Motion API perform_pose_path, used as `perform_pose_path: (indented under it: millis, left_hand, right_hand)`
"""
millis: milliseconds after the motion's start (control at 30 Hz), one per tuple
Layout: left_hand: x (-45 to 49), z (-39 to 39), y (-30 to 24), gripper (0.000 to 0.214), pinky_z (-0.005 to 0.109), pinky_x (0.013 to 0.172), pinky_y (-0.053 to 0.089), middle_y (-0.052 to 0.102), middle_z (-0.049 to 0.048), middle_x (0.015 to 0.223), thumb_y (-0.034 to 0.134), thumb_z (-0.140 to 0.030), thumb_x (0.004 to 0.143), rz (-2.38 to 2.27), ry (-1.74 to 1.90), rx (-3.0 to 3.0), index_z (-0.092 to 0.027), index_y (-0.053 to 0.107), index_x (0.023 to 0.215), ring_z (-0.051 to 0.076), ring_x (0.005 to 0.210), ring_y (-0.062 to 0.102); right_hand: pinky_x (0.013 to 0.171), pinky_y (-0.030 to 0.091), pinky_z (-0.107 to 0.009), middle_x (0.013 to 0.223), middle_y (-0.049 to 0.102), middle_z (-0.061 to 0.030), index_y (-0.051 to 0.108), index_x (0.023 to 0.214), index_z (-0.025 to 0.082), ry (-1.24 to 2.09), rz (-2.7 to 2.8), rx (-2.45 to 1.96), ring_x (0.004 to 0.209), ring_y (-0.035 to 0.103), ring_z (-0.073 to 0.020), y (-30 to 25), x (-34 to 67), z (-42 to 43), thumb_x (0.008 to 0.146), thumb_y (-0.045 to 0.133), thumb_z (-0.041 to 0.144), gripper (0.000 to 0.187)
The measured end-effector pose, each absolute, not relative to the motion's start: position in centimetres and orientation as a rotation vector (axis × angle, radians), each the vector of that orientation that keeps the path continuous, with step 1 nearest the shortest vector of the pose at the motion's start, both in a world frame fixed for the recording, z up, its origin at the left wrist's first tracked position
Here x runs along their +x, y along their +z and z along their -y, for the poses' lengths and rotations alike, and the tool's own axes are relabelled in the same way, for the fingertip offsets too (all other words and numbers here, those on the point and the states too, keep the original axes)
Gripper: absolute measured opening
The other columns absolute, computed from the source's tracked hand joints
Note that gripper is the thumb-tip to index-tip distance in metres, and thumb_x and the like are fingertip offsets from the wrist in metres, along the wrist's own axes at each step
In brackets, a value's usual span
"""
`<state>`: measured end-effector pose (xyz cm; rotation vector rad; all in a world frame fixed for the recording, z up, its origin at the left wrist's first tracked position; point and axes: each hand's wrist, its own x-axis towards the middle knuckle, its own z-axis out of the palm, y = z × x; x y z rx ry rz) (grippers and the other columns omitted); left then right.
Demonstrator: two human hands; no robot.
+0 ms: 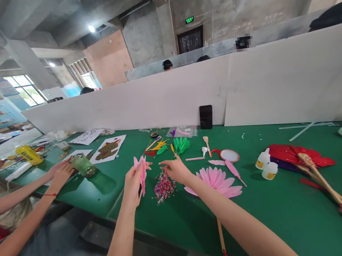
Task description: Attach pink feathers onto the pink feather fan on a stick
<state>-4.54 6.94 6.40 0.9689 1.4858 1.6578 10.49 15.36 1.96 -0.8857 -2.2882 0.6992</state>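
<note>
Pink feathers stand upright in my left hand, whose fingers are closed round their lower part. Just to the right, my right hand hovers with fingers apart and nothing visible in them. Below it on the table lies a heap of small multicoloured bits, perhaps beads or sequins. My right forearm partly covers a pink feather fan with a wooden handle. Two loose pink feathers rest beyond the fan, near a round white disc with a reddish rim.
Green feathers, yellow feathers and a phone are toward the white partition. Glue bottles and a red feather fan lie right. At left, a co-worker's hands touch a green jar.
</note>
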Motion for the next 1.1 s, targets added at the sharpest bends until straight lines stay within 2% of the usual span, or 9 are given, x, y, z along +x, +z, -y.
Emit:
perform_pose_path:
  millis: [67, 200, 367, 467, 600, 700, 800, 900, 1100]
  left_hand:
    - [-4.7, -7.0, 6.1, 0.037, 0.027, 0.084, 0.042, 0.07, 0.0088, 0.094, 0.071, -0.046, 0.066, -1.482, 1.646, 0.971, -0.014, 0.071, 0.084, 0.02, 0.095, 0.06]
    - [-4.5, -7.1, 5.7, 0.037, 0.03, 0.085, 0.042, 0.07, 0.0109, 0.092, 0.072, -0.047, 0.063, -1.485, 1.629, 0.99, -0.013, 0.07, 0.076, 0.023, 0.097, 0.06]
    - [-4.0, -7.2, 5.3, 0.04, 0.029, 0.077, 0.044, 0.069, 0.008, 0.081, 0.072, -0.051, 0.061, -1.524, 1.617, 0.97, -0.013, 0.07, 0.072, 0.02, 0.08, 0.062]
    - [-3.7, -7.3, 5.3, 0.043, 0.028, 0.072, 0.043, 0.068, 0.006, 0.078, 0.071, -0.054, 0.061, -1.597, 1.622, 0.989, -0.014, 0.071, 0.075, 0.018, 0.074, 0.06]
    - [-2.8, -7.8, 5.4, 0.041, 0.027, 0.076, 0.042, 0.068, 0.0069, 0.081, 0.075, -0.049, 0.058, -1.523, 1.65, 0.95, -0.013, 0.072, 0.077, 0.019, 0.083, 0.059]
    - [-1.3, -8.5, 5.2, 0.041, 0.026, 0.073, 0.041, 0.068, 0.0053, 0.077, 0.077, -0.045, 0.056, -1.406, 1.62, 0.942, -0.013, 0.072, 0.083, 0.018, 0.08, 0.059]
    - [1.4, -9.7, 5.0, 0.037, 0.024, 0.064, 0.039, 0.064, 0.002, 0.069, 0.073, -0.045, 0.062, -1.354, 1.553, 1.036, -0.013, 0.07, 0.081, 0.014, 0.068, 0.055]
    - [4.6, -11.3, 4.6, 0.035, 0.022, 0.054, 0.033, 0.055, -0.0012, 0.058, 0.069, -0.047, 0.066, -1.384, 1.463, 1.195, -0.013, 0.066, 0.073, 0.011, 0.056, 0.047]
    - [9.3, -15.3, 3.6, 0.044, 0.022, 0.043, 0.025, 0.038, -0.0054, 0.045, 0.058, -0.055, 0.074, -1.321, 1.286, 1.361, -0.016, 0.048, 0.055, 0.008, 0.043, 0.036]
  right_hand:
    - [0.106, 0.019, -0.052, 0.083, 0.067, -0.0021, 0.06, 0.114, 0.022, 0.736, 2.27, -0.884, 0.087, 0.063, -0.019, 2.1, 10.6, -15.6, 0.081, 0.055, 0.012, 0.034]
    - [0.099, 0.037, -0.044, 0.119, 0.053, -0.0096, 0.051, 0.126, 0.023, 0.847, 2.251, -0.824, 0.106, 0.056, -0.0232, 2.1, 11.1, -15.6, 0.065, 0.074, 0.017, 0.066]
    - [0.1, 0.04, -0.037, 0.144, 0.031, -0.0122, 0.048, 0.131, 0.024, 1.005, 2.247, -0.7, 0.122, 0.047, -0.0264, 2.1, 11.7, -14.7, 0.065, 0.076, 0.036, 0.073]
    - [0.106, 0.032, -0.041, 0.143, 0.037, -0.0107, 0.052, 0.128, 0.022, 1.153, 2.108, -0.65, 0.13, 0.038, -0.0257, 2.5, 12.4, -14.1, 0.078, 0.06, 0.049, 0.057]
    - [0.1, 0.042, -0.037, 0.142, 0.04, -0.0082, 0.036, 0.139, 0.024, 1.51, 1.816, -0.633, 0.123, 0.048, -0.0198, 3.2, 14.8, -13.8, 0.094, 0.018, 0.056, 0.058]
    - [0.091, 0.049, -0.035, 0.133, 0.051, -0.0111, 0.044, 0.133, 0.023, 1.739, 1.562, -0.627, 0.108, 0.06, -0.0194, 3.5, 17.1, -13.9, 0.092, 0.016, 0.059, 0.061]
    - [0.075, 0.054, -0.033, 0.105, 0.065, -0.0113, 0.058, 0.115, 0.016, 1.652, 1.638, -0.683, 0.083, 0.067, -0.0189, 3.1, 19.0, -13.9, 0.083, 0.047, 0.059, 0.055]
    - [0.061, 0.052, -0.028, 0.085, 0.067, -0.006, 0.065, 0.094, 0.015, 1.548, 1.717, -0.709, 0.067, 0.064, -0.0161, 2.4, 20.5, -13.8, 0.072, 0.067, 0.05, 0.041]
    - [0.044, 0.04, -0.022, 0.052, 0.055, 0.0025, 0.061, 0.067, 0.016, 1.469, 1.533, -0.77, 0.042, 0.049, -0.0095, 1.2, 22.8, -14.8, 0.073, 0.063, 0.051, 0.036]
